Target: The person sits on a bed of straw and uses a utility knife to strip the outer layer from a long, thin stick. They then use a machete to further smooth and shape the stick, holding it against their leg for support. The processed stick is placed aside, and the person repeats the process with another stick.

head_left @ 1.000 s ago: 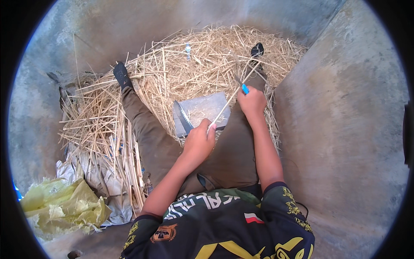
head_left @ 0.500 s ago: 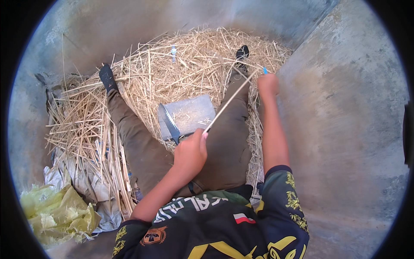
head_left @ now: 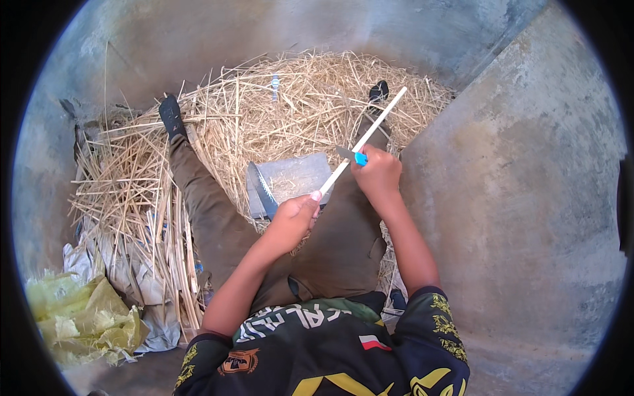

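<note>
Gripping pale stick (head_left: 362,144) low end, left hand (head_left: 294,218) fingers closed; right hand (head_left: 378,173) clenched on blue-handled knife (head_left: 351,156); concrete wall (head_left: 522,198) close at 3 o'clock, straw (head_left: 290,112) at 12.

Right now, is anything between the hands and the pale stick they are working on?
Nothing visible. The left hand grips the lower end of the pale stick, and the right hand holds a blue-handled blade directly against its middle.
</note>
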`<state>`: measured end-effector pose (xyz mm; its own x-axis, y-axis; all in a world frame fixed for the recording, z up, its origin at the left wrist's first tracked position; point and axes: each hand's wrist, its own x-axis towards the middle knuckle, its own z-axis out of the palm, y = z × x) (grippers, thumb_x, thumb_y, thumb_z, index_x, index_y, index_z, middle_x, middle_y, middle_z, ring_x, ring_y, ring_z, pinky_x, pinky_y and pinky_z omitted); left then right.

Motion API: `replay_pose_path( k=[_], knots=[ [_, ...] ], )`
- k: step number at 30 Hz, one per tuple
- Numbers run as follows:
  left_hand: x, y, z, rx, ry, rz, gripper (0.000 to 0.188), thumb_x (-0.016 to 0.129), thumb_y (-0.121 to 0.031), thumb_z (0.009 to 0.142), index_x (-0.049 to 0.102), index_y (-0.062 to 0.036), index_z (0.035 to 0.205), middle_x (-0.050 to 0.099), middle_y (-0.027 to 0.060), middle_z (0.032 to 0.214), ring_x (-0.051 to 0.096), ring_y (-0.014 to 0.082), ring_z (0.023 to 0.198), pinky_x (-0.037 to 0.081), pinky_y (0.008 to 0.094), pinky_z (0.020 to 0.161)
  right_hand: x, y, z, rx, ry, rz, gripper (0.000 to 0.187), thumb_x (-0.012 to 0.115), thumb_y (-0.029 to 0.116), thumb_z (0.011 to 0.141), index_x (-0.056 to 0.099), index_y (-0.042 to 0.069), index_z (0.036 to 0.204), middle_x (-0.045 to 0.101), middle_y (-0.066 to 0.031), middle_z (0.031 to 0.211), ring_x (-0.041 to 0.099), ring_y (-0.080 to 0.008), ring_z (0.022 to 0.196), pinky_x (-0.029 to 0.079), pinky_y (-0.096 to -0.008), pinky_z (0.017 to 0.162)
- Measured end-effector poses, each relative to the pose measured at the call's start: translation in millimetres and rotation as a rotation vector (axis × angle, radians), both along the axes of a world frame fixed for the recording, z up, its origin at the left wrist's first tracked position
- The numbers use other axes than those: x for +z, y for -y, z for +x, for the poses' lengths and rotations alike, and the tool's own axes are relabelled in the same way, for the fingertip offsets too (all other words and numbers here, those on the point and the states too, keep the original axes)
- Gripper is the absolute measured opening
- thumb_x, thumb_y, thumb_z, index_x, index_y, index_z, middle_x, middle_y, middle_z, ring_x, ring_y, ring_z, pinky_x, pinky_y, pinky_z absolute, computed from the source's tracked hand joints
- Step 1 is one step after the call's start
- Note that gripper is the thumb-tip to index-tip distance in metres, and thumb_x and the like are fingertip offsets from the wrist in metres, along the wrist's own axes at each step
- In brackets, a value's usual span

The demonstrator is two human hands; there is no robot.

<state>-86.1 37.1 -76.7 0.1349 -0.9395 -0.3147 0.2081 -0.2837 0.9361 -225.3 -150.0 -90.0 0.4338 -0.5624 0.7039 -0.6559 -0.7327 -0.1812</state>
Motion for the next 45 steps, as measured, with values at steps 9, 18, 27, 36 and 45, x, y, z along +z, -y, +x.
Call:
replay_pose_path(
  k=[9, 18, 27, 36, 45],
  knots=[
    [-17.1, 9.6, 14.1, 0.116, 0.334, -0.066, 0.050, 0.043, -0.039, 0.107, 0.056, 0.0008, 0.079, 0.049, 0.0060, 0.061, 0.045, 0.0171, 0.059, 0.041, 0.0373, 0.058, 7.2, 35.3, 35.8, -0.115, -0.054, -0.036, 0.026, 0.058, 0.016, 0.094, 0.067, 0.006, 0.071, 0.065, -0.0153, 0.062, 0.066, -0.0346, 0.054, 0.051, -0.0452, 0.048],
    [-4.5, -25.5, 5.5, 0.045, 0.427, -0.137, 0.043, 0.043, -0.035, 0.108, 0.053, -0.0016, 0.082, 0.046, -0.0004, 0.067, 0.043, 0.0108, 0.065, 0.039, 0.0309, 0.060, 88.5, 159.8, -6.4, -0.645, 0.217, 0.375, 0.026, 0.062, 0.026, 0.086, 0.073, 0.002, 0.083, 0.073, -0.0196, 0.086, 0.072, -0.0341, 0.079, 0.055, -0.0468, 0.068],
    [-22.9, 1.9, 23.2, 0.212, 0.405, -0.320, 0.033, 0.047, -0.025, 0.103, 0.058, -0.0055, 0.128, 0.066, 0.0075, 0.096, 0.061, 0.0154, 0.087, 0.047, 0.0306, 0.081, 20.7, -44.9, 5.8, 0.646, 0.462, 1.946, 0.019, 0.068, 0.021, 0.095, 0.055, 0.010, 0.086, 0.041, 0.0066, 0.056, 0.035, -0.0027, 0.042, 0.025, -0.0208, 0.038],
    [-12.1, -12.6, 26.0, 0.107, -0.115, -0.314, 0.037, 0.054, -0.019, 0.096, 0.060, 0.0011, 0.127, 0.065, 0.0081, 0.117, 0.061, 0.0137, 0.107, 0.044, 0.0317, 0.101, -17.0, -89.7, 16.1, 0.840, 0.569, 2.194, 0.021, 0.062, 0.021, 0.100, 0.056, 0.010, 0.083, 0.039, 0.0071, 0.054, 0.034, -0.0023, 0.042, 0.025, -0.0196, 0.039],
    [-22.7, -8.8, 13.3, 0.217, -0.187, -0.240, 0.025, 0.075, -0.013, 0.091, 0.066, -0.0001, 0.110, 0.067, 0.0021, 0.093, 0.062, 0.0060, 0.082, 0.049, 0.0207, 0.069, -16.5, -104.1, 12.6, 0.908, 0.517, 2.265, 0.020, 0.064, 0.018, 0.098, 0.052, 0.010, 0.084, 0.040, 0.0064, 0.058, 0.035, -0.0029, 0.044, 0.025, -0.0208, 0.040]
  ],
)
